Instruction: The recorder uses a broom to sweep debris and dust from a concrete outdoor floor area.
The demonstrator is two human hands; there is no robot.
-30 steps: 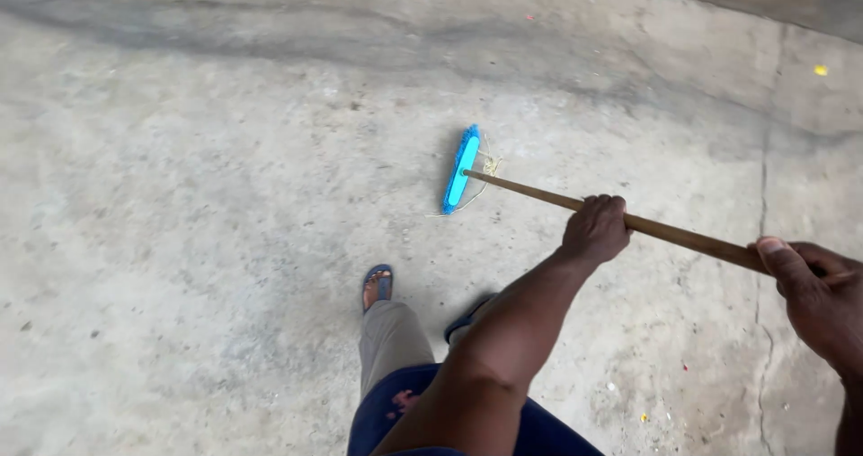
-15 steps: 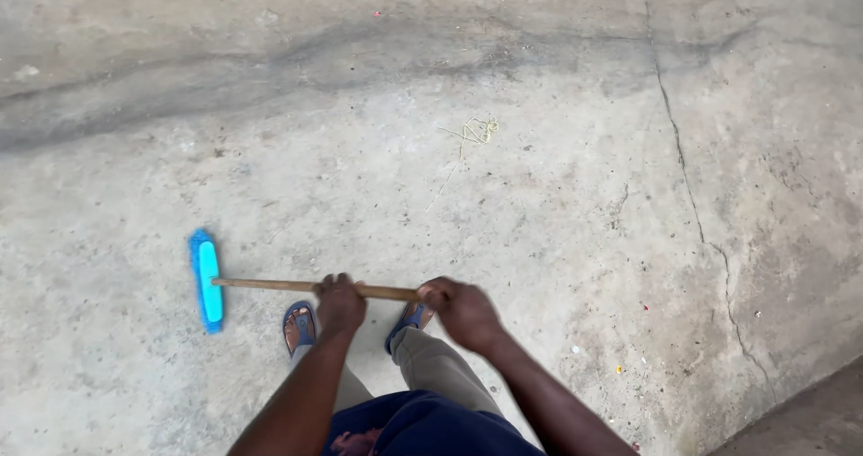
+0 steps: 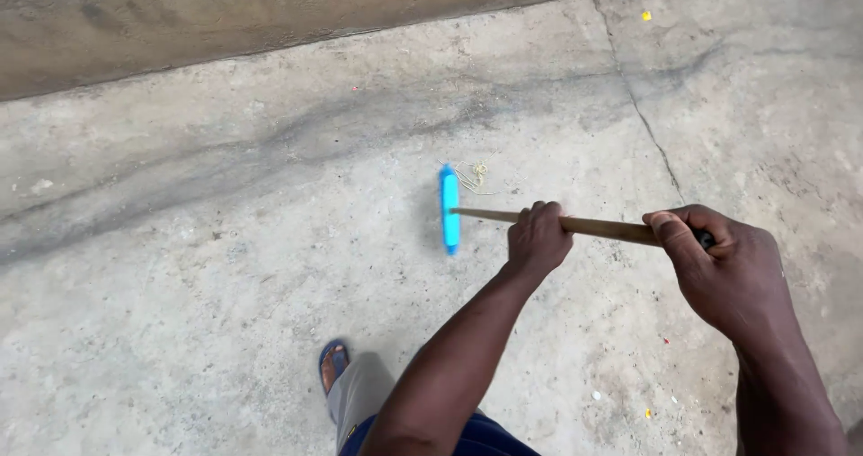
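Note:
A broom with a bright blue head [image 3: 449, 209] and a brown wooden handle [image 3: 600, 229] lies low over the concrete floor [image 3: 225, 267]. My left hand [image 3: 538, 238] grips the handle near its middle. My right hand [image 3: 719, 267] grips the handle's upper end, at the right of the view. A small tangle of pale string [image 3: 476, 176] rests on the floor just right of the broom head. My foot in a blue sandal [image 3: 333, 364] stands below, with grey trousers above it.
A long crack [image 3: 643, 115] runs down the concrete at the upper right. Small coloured specks [image 3: 647, 413] and a yellow scrap [image 3: 645, 15] dot the floor. A darker strip of ground [image 3: 225, 16] borders the slab at the top.
The broom head has swung from the lower left back to the middle, next to the string tangle. Both hands have moved right and up with the handle, and the view has shifted.

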